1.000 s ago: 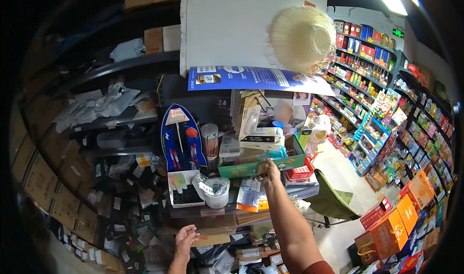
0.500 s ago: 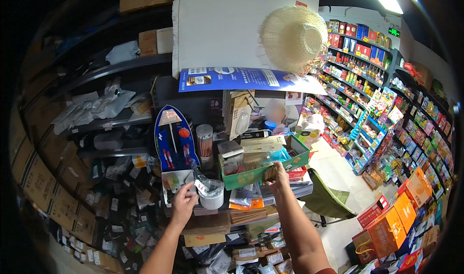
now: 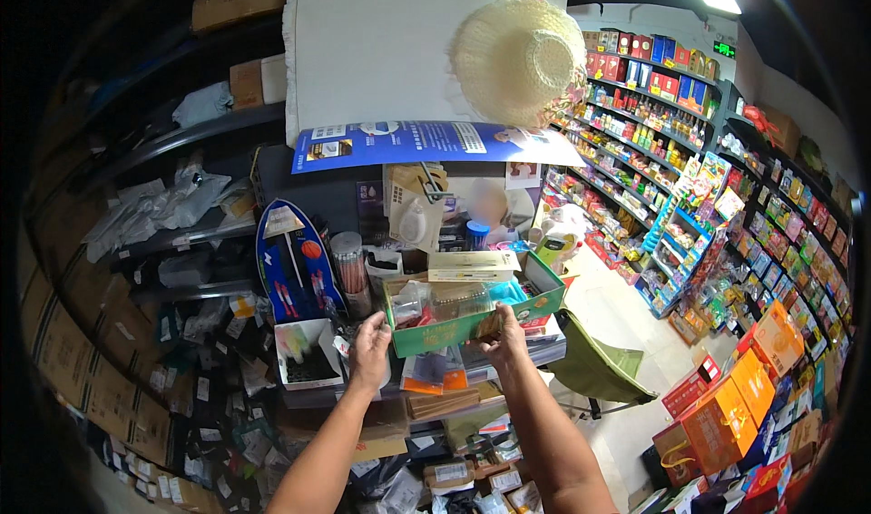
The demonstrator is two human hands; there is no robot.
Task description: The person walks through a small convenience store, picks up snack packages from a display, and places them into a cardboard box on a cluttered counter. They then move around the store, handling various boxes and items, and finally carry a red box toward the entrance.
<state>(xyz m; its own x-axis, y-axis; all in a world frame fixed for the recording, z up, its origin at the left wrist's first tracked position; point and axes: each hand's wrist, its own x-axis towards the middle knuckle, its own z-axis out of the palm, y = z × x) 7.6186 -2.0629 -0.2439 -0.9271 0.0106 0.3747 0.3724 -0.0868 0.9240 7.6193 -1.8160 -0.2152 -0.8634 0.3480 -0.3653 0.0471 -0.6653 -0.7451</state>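
While the green box (image 3: 443, 334) stretches left to right just ahead, the right hand (image 3: 504, 340) grips its front wall right of middle; the left hand (image 3: 369, 349) curls at its left end, hold unclear.

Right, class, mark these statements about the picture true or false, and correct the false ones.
1. The left hand and right hand are both at the green box. True.
2. The green box is empty. False: things lie in it, including a blue packet.
3. The straw hat is below the blue poster. False: the straw hat is above the blue poster.
4. A green chair is right of the box. True.
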